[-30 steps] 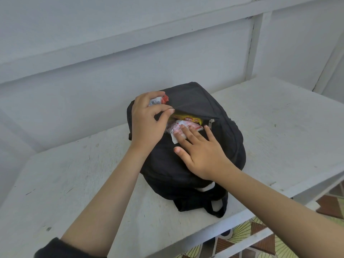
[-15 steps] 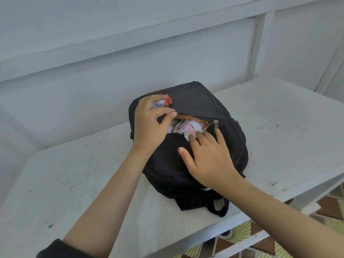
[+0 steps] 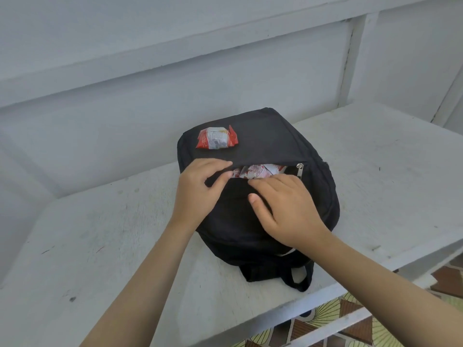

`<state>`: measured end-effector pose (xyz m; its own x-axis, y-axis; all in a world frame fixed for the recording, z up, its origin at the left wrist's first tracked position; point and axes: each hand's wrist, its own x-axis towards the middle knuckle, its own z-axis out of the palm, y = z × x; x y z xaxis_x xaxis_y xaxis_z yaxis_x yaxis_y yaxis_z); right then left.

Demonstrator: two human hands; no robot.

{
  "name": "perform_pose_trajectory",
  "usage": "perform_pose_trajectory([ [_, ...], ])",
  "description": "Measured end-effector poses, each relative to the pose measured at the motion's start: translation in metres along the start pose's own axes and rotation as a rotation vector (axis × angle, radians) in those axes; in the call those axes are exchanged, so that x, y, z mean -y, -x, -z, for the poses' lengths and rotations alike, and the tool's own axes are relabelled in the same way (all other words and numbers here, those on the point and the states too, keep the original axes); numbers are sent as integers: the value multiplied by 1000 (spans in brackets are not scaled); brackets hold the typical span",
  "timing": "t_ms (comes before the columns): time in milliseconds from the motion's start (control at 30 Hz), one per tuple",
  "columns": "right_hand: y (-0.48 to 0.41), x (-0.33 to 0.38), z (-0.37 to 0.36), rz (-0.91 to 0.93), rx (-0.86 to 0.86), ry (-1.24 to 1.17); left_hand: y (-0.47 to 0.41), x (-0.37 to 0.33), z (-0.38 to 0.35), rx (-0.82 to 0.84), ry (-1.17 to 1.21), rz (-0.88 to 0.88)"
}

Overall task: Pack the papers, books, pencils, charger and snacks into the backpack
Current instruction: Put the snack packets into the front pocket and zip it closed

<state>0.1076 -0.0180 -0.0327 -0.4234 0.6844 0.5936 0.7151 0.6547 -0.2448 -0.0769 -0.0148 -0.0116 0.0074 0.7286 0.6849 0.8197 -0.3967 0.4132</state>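
Note:
A black backpack [image 3: 270, 136] lies flat on the white table [image 3: 100, 234]. Its front pocket is unzipped, and red and white snack packets [image 3: 258, 170] show inside the opening. The silver zipper pull [image 3: 299, 169] sits at the pocket's right end. A loose red and silver snack packet [image 3: 216, 138] lies on top of the bag, near its far left. My left hand [image 3: 198, 191] pinches the pocket's upper flap at the left end of the opening. My right hand [image 3: 285, 209] rests on the bag below the opening, fingers bent, their tips pressing at the packets.
The table stands against a white panelled wall [image 3: 175, 71]. Its front edge runs along the lower right, with a patterned tile floor [image 3: 350, 311] below. The backpack's straps [image 3: 295, 276] hang toward that edge.
My left hand let go of the red and silver packet, which now lies on the bag, and moved down to the pocket flap. My right hand pushed the snacks deeper into the pocket.

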Motion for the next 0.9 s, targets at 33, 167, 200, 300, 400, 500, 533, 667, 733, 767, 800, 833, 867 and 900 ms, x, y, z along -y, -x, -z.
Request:
perform_pose_trajectory([
  [33, -1, -2, 2, 8, -52, -42, 6, 2, 2, -9, 3, 22],
  [167, -21, -7, 4, 29, -204, -109, 27, 5, 6, -42, 59, 173],
  [200, -30, -7, 3, 24, -221, -106, 31, 6, 7, -53, 86, 214],
  [300, -62, -9, 1, -1, -175, -78, 42, 5, 8, -98, 197, 355],
  [400, -96, -12, -9, -11, -6, -27, 48, 3, 7, -137, 291, 456],
  [500, -123, -15, -25, -28, 226, -14, 53, 4, 8, -150, 314, 484],
  [533, -128, -16, -29, -43, 293, -15, 54, 4, 8, -148, 310, 480],
  [667, -135, -17, -32, -56, 296, -59, 55, 7, 10, -123, 264, 423],
  [733, -133, -16, -28, -69, 212, -121, 53, 9, 10, -97, 215, 373],
  [767, -130, -15, -25, -87, 173, -173, 52, 10, 11, -83, 194, 348],
  [800, -125, -13, -23, -114, 136, -242, 49, 10, 12, -65, 183, 331],
  [833, -120, -11, -20, -151, 101, -320, 46, 11, 13, -45, 178, 324],
  [867, -113, -9, -16, -192, 63, -400, 43, 11, 14, -22, 173, 324],
  [900, -106, -7, -12, -234, 26, -477, 39, 11, 15, 5, 166, 329],
])
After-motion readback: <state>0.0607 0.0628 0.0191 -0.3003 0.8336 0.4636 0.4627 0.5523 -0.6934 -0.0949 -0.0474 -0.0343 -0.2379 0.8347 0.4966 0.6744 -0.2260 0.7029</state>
